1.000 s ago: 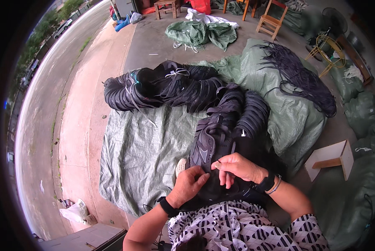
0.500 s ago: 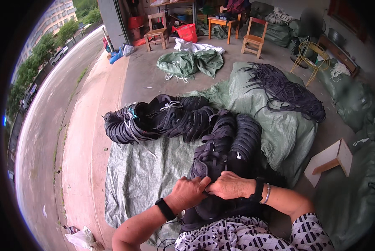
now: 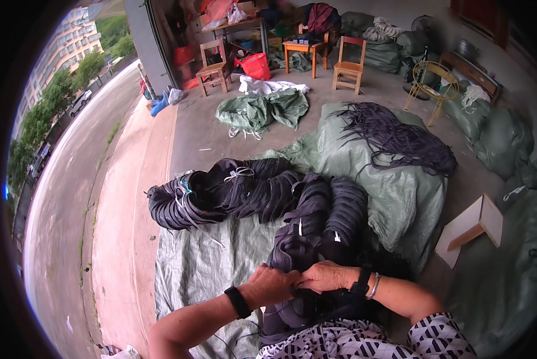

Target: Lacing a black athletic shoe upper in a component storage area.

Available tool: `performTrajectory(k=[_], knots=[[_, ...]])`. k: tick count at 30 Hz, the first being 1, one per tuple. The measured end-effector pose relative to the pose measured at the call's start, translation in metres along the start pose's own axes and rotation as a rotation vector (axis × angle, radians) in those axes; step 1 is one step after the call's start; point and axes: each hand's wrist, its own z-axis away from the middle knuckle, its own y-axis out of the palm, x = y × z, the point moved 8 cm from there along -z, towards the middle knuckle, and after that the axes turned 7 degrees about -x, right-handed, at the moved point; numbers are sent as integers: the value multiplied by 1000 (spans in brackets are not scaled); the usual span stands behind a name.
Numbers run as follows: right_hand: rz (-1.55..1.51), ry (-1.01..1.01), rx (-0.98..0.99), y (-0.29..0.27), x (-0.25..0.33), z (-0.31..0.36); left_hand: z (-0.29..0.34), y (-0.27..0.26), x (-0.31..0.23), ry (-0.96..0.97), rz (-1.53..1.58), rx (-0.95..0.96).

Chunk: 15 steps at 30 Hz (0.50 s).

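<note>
My left hand [image 3: 272,283] and my right hand [image 3: 328,277] meet just above my lap, both closed, with fingertips touching or nearly so. What they pinch is too small and hidden to make out. Right under and beyond them lies a black shoe upper [image 3: 292,254], at the near end of a row of nested uppers. Beside it runs a second row of black uppers [image 3: 347,206]. More stacked black uppers [image 3: 253,194], tied with pale cord, lie crosswise farther off. Dark fabric, partly covered by my hands and forearms, rests against my patterned clothing.
A pale green woven sheet [image 3: 199,269] lies under the stacks. Black laces [image 3: 400,137] are heaped on another green sheet at right. An angled white board [image 3: 475,224] stands at right. Chairs, a wire stool [image 3: 433,81] and stuffed green sacks [image 3: 502,140] stand farther back.
The whole scene sits slightly lower in the picture as the view has tilted up. My hands stay together at the same upper, fingertips still closed, with a slight shift of grip.
</note>
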Motion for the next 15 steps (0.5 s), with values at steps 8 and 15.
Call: performTrajectory(k=[8,15], knots=[[-84,94,70,8,6,-6,21,8,7,104,148,-449],[252,-250,-73,8,30,-12,23,15,15,103,265,-491]])
